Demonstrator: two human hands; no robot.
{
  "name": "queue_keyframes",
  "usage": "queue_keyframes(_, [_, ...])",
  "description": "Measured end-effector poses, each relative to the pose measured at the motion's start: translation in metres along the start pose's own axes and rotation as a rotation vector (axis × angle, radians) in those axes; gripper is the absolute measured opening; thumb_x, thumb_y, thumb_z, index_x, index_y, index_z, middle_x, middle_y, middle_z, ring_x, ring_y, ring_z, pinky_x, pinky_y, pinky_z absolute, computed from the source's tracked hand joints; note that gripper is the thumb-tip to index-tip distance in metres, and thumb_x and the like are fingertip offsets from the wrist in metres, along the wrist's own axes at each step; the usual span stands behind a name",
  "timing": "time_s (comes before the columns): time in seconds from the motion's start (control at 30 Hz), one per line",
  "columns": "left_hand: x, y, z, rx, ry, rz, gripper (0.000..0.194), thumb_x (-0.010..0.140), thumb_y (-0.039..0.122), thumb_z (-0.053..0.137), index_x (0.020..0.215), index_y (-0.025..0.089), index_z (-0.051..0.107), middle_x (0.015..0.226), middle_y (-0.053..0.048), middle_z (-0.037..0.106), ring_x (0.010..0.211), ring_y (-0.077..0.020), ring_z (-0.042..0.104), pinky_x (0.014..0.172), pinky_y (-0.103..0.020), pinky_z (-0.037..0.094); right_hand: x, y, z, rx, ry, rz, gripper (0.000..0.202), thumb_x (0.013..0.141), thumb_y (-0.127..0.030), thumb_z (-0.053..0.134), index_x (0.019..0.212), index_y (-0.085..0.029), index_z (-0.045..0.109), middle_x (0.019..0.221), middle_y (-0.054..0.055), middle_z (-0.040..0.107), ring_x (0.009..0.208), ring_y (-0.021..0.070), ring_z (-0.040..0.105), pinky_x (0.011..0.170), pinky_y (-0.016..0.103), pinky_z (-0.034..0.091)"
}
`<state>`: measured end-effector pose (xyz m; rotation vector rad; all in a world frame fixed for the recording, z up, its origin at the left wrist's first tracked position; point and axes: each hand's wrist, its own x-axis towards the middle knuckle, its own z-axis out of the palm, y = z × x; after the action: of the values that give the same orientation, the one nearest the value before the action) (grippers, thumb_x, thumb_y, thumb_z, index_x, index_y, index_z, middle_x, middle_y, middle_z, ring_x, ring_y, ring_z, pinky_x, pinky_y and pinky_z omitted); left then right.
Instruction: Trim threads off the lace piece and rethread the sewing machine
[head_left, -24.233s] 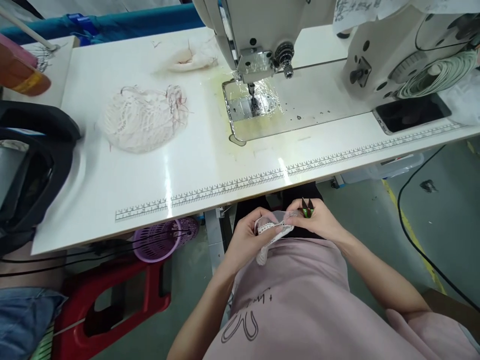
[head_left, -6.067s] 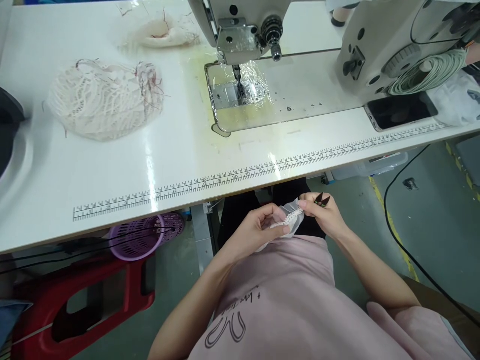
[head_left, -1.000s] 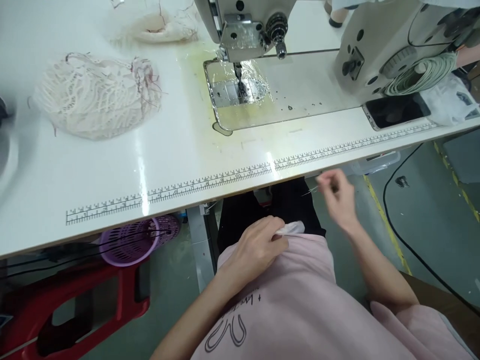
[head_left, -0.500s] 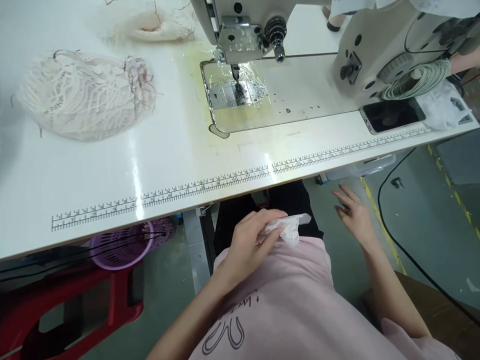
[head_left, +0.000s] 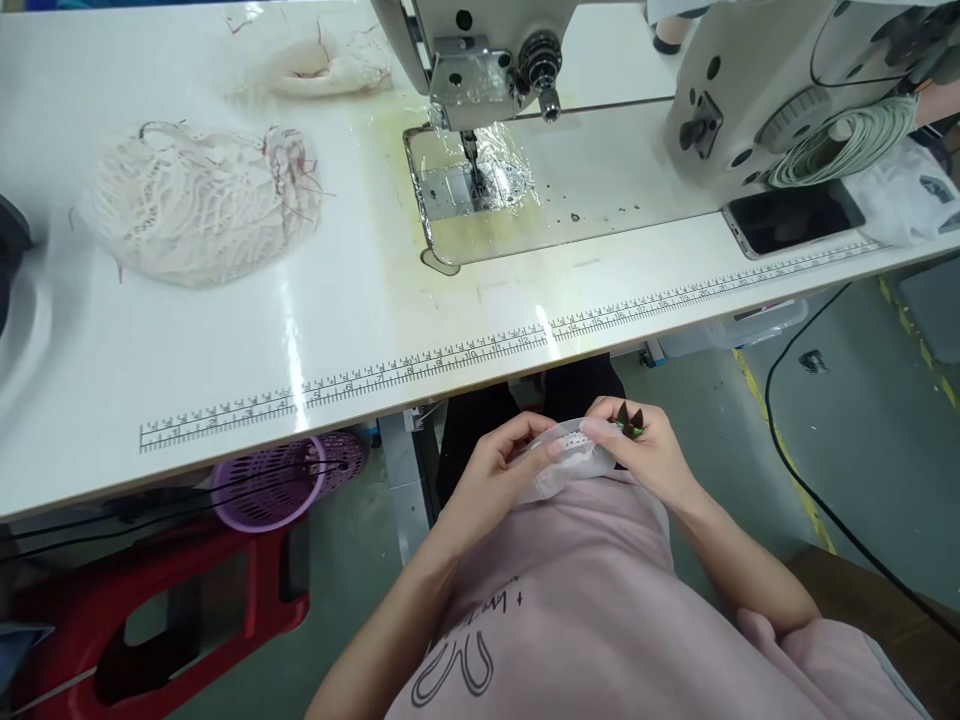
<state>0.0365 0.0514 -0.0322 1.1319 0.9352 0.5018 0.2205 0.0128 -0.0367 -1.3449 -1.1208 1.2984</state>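
My left hand (head_left: 501,470) pinches the lace strip (head_left: 568,452) taut over my lap, exposing its edge. My right hand (head_left: 646,452) pinches the strip's other end, gripping thread snips (head_left: 628,420) ready at it.

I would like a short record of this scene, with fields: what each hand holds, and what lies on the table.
left hand: left hand pinches one end of a small white lace piece, held in front of the body, below the table edge
right hand: right hand grips the other end of the lace piece and holds thread snips, tips pointing up
table: white table with a printed ruler along its front edge
on table: sewing machine, lace pile, phone
below table: purple basket, red stool
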Motion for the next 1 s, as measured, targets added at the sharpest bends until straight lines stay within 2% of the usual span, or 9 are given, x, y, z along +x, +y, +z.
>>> queue_keyframes(0.23, [0.001, -0.007, 0.003, -0.222, 0.1, -0.008, 0.03, 0.085, 0.04, 0.065, 0.07, 0.016, 0.056, 0.07, 0.002, 0.049, 0.065, -0.0098, 0.044, 0.061, -0.022, 0.037, 0.0, 0.005, 0.0, 0.016, 0.013, 0.036, 0.031, 0.086, -0.041, 0.062, 0.066, -0.018, 0.054, 0.06, -0.005, 0.044, 0.052, 0.0065, 0.034, 0.048, 0.022, 0.028])
queue_keyframes(0.43, [0.0, -0.006, 0.003, -0.193, -0.026, -0.075, 0.027, 0.084, 0.04, 0.066, 0.073, 0.015, 0.062, 0.071, 0.001, 0.051, 0.062, -0.0094, 0.045, 0.058, -0.022, 0.035, 0.008, 0.009, -0.001, 0.019, -0.049, 0.077, 0.03, 0.088, -0.039, 0.06, 0.068, -0.018, 0.055, 0.059, -0.005, 0.046, 0.052, 0.0071, 0.036, 0.051, 0.022, 0.031])
queue_keyframes(0.53, [0.0, -0.004, 0.004, -0.154, 0.041, 0.001, 0.025, 0.085, 0.038, 0.064, 0.073, 0.016, 0.064, 0.075, 0.0, 0.052, 0.067, -0.0108, 0.047, 0.063, -0.024, 0.039, 0.008, 0.009, 0.001, -0.136, 0.16, -0.093, 0.012, 0.084, -0.03, 0.064, 0.09, -0.02, 0.064, 0.08, -0.001, 0.058, 0.056, 0.0075, 0.04, 0.055, 0.024, 0.036])
queue_keyframes(0.6, [0.001, -0.004, 0.005, -0.102, 0.086, 0.058, 0.024, 0.086, 0.037, 0.063, 0.073, 0.017, 0.064, 0.078, -0.002, 0.054, 0.072, -0.0126, 0.05, 0.068, -0.026, 0.042, 0.004, 0.008, 0.003, -0.23, 0.333, -0.296, 0.014, 0.081, -0.022, 0.067, 0.095, -0.024, 0.065, 0.09, 0.0, 0.059, 0.054, 0.0065, 0.039, 0.055, 0.025, 0.037])
queue_keyframes(0.63, [0.002, -0.005, 0.005, -0.07, 0.101, 0.085, 0.024, 0.087, 0.037, 0.063, 0.073, 0.018, 0.065, 0.081, -0.003, 0.056, 0.077, -0.0144, 0.052, 0.072, -0.027, 0.043, 0.001, 0.007, 0.004, -0.265, 0.355, -0.384, 0.014, 0.081, -0.019, 0.067, 0.094, -0.025, 0.066, 0.091, 0.001, 0.059, 0.053, 0.0063, 0.039, 0.054, 0.026, 0.037])
queue_keyframes(0.73, [0.003, -0.004, 0.006, 0.02, 0.127, 0.159, 0.021, 0.087, 0.035, 0.062, 0.074, 0.019, 0.066, 0.112, -0.008, 0.06, 0.11, -0.0231, 0.053, 0.091, -0.034, 0.042, -0.005, 0.004, 0.006, -0.32, 0.172, -0.447, 0.015, 0.083, -0.019, 0.065, 0.095, -0.026, 0.07, 0.092, 0.003, 0.061, 0.052, 0.0069, 0.041, 0.05, 0.027, 0.037])
queue_keyframes(0.83, [0.002, -0.002, 0.007, 0.039, 0.11, 0.18, 0.021, 0.089, 0.034, 0.06, 0.076, 0.018, 0.066, 0.144, -0.009, 0.043, 0.127, -0.0276, 0.046, 0.098, -0.037, 0.041, -0.005, 0.002, 0.007, -0.245, 0.039, -0.325, 0.014, 0.084, -0.024, 0.065, 0.097, -0.026, 0.071, 0.092, 0.003, 0.061, 0.052, 0.0065, 0.04, 0.048, 0.026, 0.036])
queue_keyframes(0.9, [0.001, 0.0, 0.008, 0.039, 0.095, 0.196, 0.022, 0.09, 0.033, 0.058, 0.076, 0.018, 0.065, 0.147, -0.01, 0.041, 0.125, -0.0276, 0.049, 0.095, -0.037, 0.042, -0.004, 0.001, 0.007, -0.175, 0.029, -0.271, 0.01, 0.083, -0.025, 0.067, 0.092, -0.026, 0.073, 0.09, 0.002, 0.061, 0.053, 0.0062, 0.04, 0.049, 0.026, 0.036])
queue_keyframes(1.0, [-0.001, 0.0, 0.009, 0.064, 0.109, 0.246, 0.02, 0.091, 0.03, 0.057, 0.077, 0.018, 0.065, 0.133, -0.01, 0.055, 0.118, -0.0244, 0.053, 0.094, -0.034, 0.042, -0.002, 0.001, 0.008, -0.118, 0.049, -0.228, 0.006, 0.08, -0.024, 0.071, 0.085, -0.026, 0.074, 0.085, 0.0, 0.062, 0.055, 0.0069, 0.043, 0.05, 0.026, 0.035])
